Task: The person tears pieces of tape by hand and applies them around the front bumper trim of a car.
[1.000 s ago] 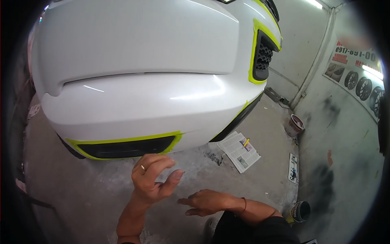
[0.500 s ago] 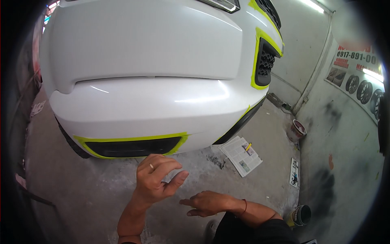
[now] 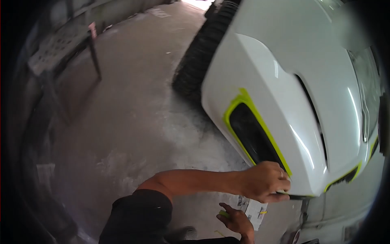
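Observation:
My left hand [image 3: 268, 183] reaches across to the near end of a black bumper insert [image 3: 254, 134]. Its fingers are curled and pressed together; whatever they pinch, if anything, is hidden. Yellow-green masking tape [image 3: 266, 130] frames the insert on the white car bumper [image 3: 300, 154]. Lower down, my right hand [image 3: 237, 221] holds a small piece of the same yellow-green tape [image 3: 224, 214] between thumb and fingers. Below that hand, a thin yellowish strip [image 3: 219, 234] shows near my dark clothing.
A black tire [image 3: 203, 53] stands behind the bumper. Newspaper [image 3: 256, 213] with a yellow item [image 3: 263, 212] on it lies on the concrete floor [image 3: 122, 122]. A bench-like table [image 3: 61, 49] is at the far left, by the wall.
My view has swung left and tilted, bringing the tire and bench into sight. My left hand has gone from loosely open to closed at the insert's end. Tape now shows in my right hand.

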The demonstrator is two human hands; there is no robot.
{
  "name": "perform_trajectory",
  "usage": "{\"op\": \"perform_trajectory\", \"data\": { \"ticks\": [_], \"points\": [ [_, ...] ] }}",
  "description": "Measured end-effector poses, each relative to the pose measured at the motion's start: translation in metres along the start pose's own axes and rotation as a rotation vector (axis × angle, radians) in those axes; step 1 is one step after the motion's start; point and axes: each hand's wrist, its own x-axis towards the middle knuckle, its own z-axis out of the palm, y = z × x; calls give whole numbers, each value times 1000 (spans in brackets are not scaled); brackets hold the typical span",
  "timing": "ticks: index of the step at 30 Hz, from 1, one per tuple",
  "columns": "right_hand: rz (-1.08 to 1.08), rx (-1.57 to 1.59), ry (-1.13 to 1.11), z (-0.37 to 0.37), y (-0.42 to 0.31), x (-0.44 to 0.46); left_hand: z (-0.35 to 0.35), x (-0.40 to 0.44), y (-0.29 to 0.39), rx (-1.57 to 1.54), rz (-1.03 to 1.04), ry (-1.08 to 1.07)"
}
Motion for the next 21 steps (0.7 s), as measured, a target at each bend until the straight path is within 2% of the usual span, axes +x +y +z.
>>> {"op": "perform_trajectory", "data": {
  "ticks": [4, 6, 10, 15, 20, 21],
  "points": [
    [29, -4, -42, 10, -1, 17, -20, 3, 1, -83, -12, -19],
    [93, 53, -97, 12, 18, 30, -7, 7, -7, -116, 5, 64],
    [210, 88, -185, 27, 35, 58, -12, 13, -7, -160, -52, -2],
    [212, 153, -207, 49, 54, 85, -17, 18, 2, -217, -62, -29],
    [201, 13, -248, 63, 64, 99, -29, 18, 0, -267, -104, -91],
    [139, -10, -217, 68, 69, 101, -32, 17, -1, -267, -102, -84]
  ]
}}
